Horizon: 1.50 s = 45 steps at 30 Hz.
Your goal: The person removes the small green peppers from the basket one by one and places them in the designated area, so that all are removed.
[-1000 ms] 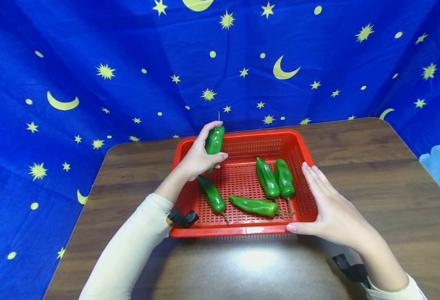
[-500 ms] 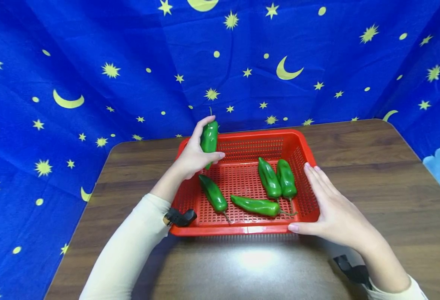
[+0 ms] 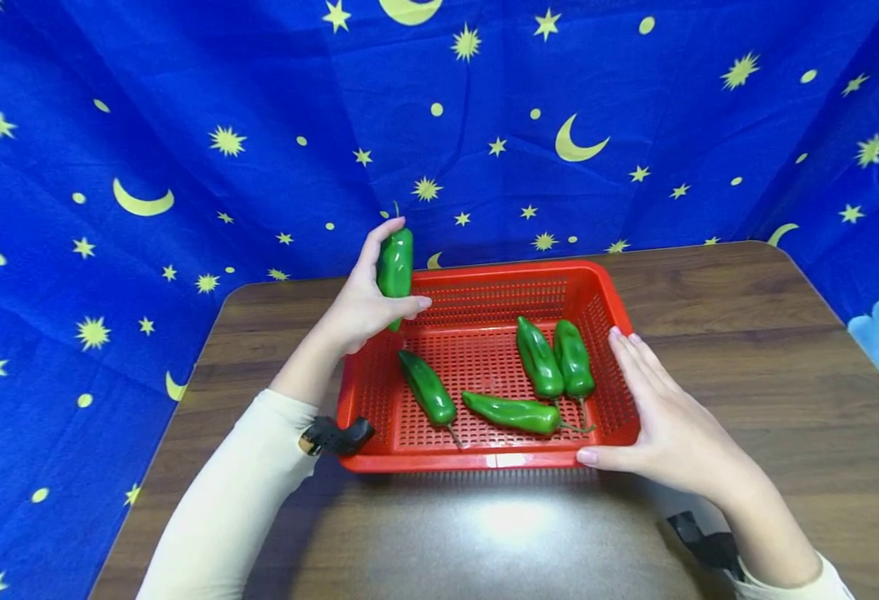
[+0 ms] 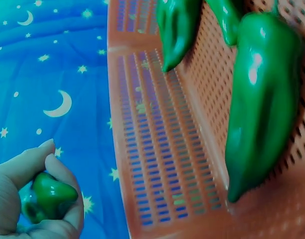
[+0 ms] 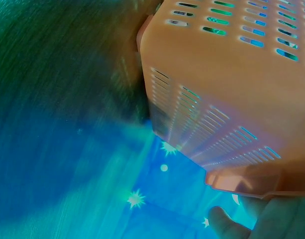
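**One pepper lifted past the basket's far-left corner, four left inside**

Four green peppers lie on the mesh floor of the red basket (image 3: 604, 292) in the head view: one (image 3: 427, 387) at the left, one (image 3: 512, 412) lying crosswise near the front, and a pair (image 3: 537, 357) (image 3: 573, 358) side by side at the right. The left hand (image 3: 360, 304) has its fingers and thumb curled round a fifth green pepper (image 3: 395, 263), stem up. Compared with a second ago, that pepper has travelled up and to the left; it was over the basket's back-left rim then and now hangs just outside that corner, above the wooden table (image 3: 746, 350), so it reads as being taken out of the basket. The right hand (image 3: 671, 425) has not shifted: straight fingers press flat against the basket's right wall, thumb at the front corner, steadying it.

From the left wrist, the held pepper (image 4: 48, 196) sits low in the corner, wrapped by fingertips (image 4: 28, 162), apart from the basket's slotted wall (image 4: 147, 149). Two of the resting peppers (image 4: 261, 94) (image 4: 176, 30) show inside.

From the right wrist, the basket's outer corner (image 5: 207, 99) fills the view, and a fingertip (image 5: 224, 224) shows just below the rim; the rest of that hand is out of sight here.
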Available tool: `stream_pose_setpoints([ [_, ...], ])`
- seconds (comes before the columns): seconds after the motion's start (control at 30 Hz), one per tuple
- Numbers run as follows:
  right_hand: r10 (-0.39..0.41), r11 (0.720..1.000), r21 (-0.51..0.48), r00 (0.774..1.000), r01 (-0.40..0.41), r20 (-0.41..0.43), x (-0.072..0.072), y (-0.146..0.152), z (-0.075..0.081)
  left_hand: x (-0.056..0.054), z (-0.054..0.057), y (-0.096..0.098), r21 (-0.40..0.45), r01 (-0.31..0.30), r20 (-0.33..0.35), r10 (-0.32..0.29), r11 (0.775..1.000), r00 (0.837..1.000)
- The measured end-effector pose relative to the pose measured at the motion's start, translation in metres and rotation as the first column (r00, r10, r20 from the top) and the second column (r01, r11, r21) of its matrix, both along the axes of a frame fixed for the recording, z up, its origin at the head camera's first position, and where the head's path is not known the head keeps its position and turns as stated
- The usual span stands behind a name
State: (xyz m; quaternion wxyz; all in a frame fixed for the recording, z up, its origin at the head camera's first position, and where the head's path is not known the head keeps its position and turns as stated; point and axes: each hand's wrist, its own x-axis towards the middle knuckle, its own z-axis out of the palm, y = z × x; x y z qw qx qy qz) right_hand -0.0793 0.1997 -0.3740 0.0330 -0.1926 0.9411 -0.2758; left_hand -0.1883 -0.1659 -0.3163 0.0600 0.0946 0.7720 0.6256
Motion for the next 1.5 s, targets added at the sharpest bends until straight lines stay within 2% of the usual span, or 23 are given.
stream_pose_setpoints([
  [0.13,0.001,1.000,0.003,1.000,-0.001,-0.006,0.000,0.000,0.000,0.003,0.004,-0.011,0.002,-0.024,0.003,0.024,1.000,1.000],
  [0.57,-0.001,1.000,0.004,1.000,0.001,0.011,0.000,-0.001,0.001,0.008,0.015,-0.044,-0.087,-0.091,-0.032,0.089,0.992,0.996],
  [0.97,-0.007,1.000,0.015,1.000,0.007,0.027,0.000,-0.002,0.002,0.016,0.013,-0.082,-0.151,-0.146,0.000,0.148,0.978,0.989],
  [1.17,-0.008,1.000,0.011,1.000,0.008,0.031,0.000,-0.002,0.001,0.019,0.005,-0.104,-0.153,-0.181,0.011,0.185,0.972,0.983],
  [1.5,-0.005,1.000,0.005,1.000,0.005,0.024,0.000,-0.002,0.001,0.021,-0.019,-0.140,-0.216,-0.234,0.062,0.253,0.948,0.966],
])
